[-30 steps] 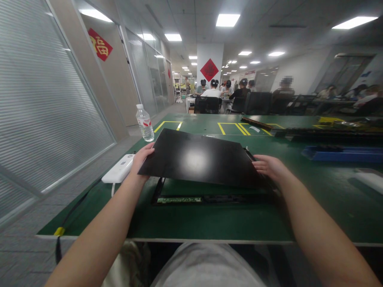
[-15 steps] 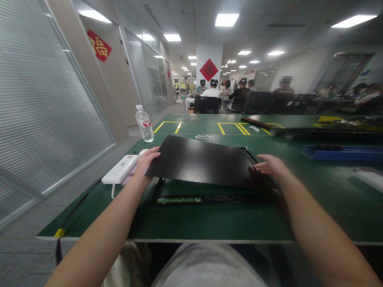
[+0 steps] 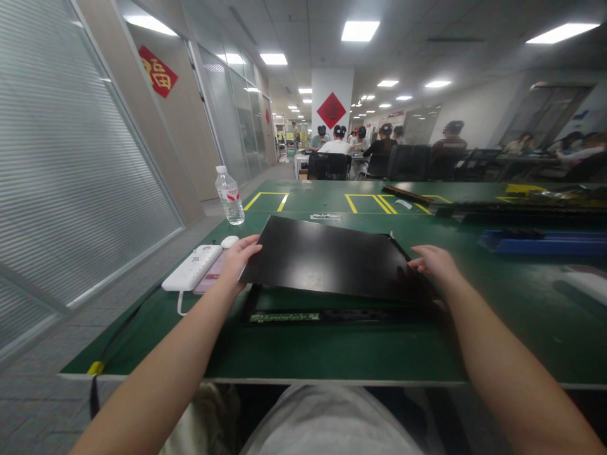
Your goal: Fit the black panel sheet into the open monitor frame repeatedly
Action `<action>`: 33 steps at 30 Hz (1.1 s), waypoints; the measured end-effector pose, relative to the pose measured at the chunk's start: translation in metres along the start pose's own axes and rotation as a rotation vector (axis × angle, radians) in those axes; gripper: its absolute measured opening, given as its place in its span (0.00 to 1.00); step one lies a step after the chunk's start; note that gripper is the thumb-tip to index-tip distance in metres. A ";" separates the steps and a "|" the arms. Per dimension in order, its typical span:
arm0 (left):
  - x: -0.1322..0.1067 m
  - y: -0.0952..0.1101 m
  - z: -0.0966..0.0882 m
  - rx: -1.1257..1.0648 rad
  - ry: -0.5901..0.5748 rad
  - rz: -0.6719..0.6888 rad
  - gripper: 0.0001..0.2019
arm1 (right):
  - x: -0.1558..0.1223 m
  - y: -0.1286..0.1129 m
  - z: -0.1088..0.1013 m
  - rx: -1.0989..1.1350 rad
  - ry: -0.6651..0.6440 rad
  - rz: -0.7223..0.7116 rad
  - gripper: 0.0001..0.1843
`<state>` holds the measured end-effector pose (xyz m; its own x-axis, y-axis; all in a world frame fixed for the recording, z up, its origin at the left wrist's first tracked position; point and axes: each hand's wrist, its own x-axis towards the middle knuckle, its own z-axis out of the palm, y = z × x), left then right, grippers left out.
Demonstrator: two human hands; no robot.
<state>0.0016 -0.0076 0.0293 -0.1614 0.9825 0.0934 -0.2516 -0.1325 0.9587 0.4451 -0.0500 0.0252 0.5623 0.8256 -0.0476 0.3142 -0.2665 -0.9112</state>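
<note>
Left hand (image 3: 239,256): clamped on black panel (image 3: 327,256) left edge.
Right hand (image 3: 434,262): fingers spread flat on its right edge.
Frame (image 3: 332,314): one, under panel.
Bottle (image 3: 229,195): one, upright.

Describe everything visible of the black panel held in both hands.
The black panel is a thin, flat, glossy rectangular sheet. It tilts, its left edge raised by the left hand, its right edge low under the right hand. It hangs over a black frame lying on the green table.
</note>
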 end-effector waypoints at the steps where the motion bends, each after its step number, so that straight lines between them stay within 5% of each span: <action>1: 0.000 -0.001 0.000 0.001 -0.008 0.000 0.23 | 0.001 0.001 0.000 -0.013 0.009 -0.002 0.13; 33: 0.010 -0.022 -0.004 0.022 -0.017 -0.040 0.18 | 0.019 0.022 -0.005 -0.281 0.052 -0.103 0.18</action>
<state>0.0016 0.0043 0.0080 -0.1355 0.9890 0.0596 -0.2366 -0.0907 0.9674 0.4669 -0.0426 0.0063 0.5525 0.8308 0.0669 0.5668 -0.3156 -0.7610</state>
